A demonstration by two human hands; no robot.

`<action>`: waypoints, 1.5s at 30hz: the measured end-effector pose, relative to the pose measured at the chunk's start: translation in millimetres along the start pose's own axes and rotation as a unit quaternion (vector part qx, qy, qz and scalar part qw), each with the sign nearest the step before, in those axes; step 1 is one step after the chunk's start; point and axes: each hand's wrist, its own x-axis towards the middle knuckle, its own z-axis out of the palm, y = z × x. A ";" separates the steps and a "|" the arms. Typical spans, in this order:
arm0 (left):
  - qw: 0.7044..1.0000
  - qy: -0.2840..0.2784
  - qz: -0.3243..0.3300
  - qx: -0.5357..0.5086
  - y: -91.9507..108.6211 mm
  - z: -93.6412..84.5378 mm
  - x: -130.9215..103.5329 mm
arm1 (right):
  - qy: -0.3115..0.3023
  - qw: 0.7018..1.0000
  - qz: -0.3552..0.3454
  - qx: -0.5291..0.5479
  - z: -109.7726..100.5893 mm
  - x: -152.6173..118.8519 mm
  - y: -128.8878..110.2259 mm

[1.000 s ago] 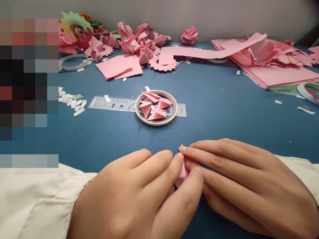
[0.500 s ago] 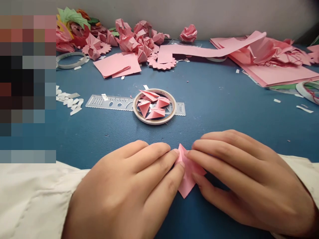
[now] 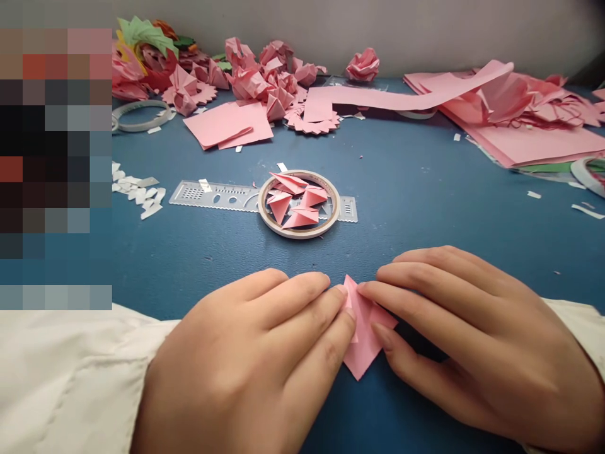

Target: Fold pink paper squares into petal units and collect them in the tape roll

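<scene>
A small piece of pink paper [image 3: 363, 353] lies on the blue table, pointed at its far and near ends, with folds along its sides. My left hand [image 3: 246, 353] covers its left edge, thumb and index fingertip pressed on the paper. On the other side, my right hand [image 3: 467, 334] has its index fingertip near the top point and its thumb at the right flap, pinching that edge. Beyond both hands, a roll of tape [image 3: 336, 214] lies flat, with several small folded pink paper pieces [image 3: 302, 217] inside its ring.
A clear stencil ruler [image 3: 215, 197] lies under the tape roll. White paper scraps [image 3: 142, 192] are on the left. Crumpled pink paper flowers [image 3: 258, 79], flat pink sheets [image 3: 229, 126] and a long pink strip [image 3: 378, 98] line the back. More tape rolls [image 3: 142, 126] lie around.
The whole view has shifted slightly, so everything sits a little further right. A left-side flap of the pink paper shows more beside my left thumb. Both hands stay on the paper.
</scene>
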 end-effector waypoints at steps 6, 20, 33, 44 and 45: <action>1.000 -0.005 0.013 -0.001 -5.4 3.5 1.0 | 0.010 1.000 0.007 -0.013 0.5 2.9 -0.3; 1.000 -0.012 0.020 0.016 -3.4 1.1 -0.1 | 0.005 1.000 -0.002 -0.015 1.7 -4.1 2.0; 0.996 -0.081 0.028 0.020 -3.6 7.3 -1.8 | -0.006 1.000 -0.013 -0.023 2.5 -3.4 4.6; 0.998 -0.025 0.043 0.038 -2.6 -1.0 -2.0 | 0.002 1.000 -0.016 -0.027 0.9 -3.3 2.4; 0.998 -0.029 0.043 0.041 -2.2 -1.1 -2.1 | -0.001 1.000 -0.015 -0.024 0.8 -3.3 2.6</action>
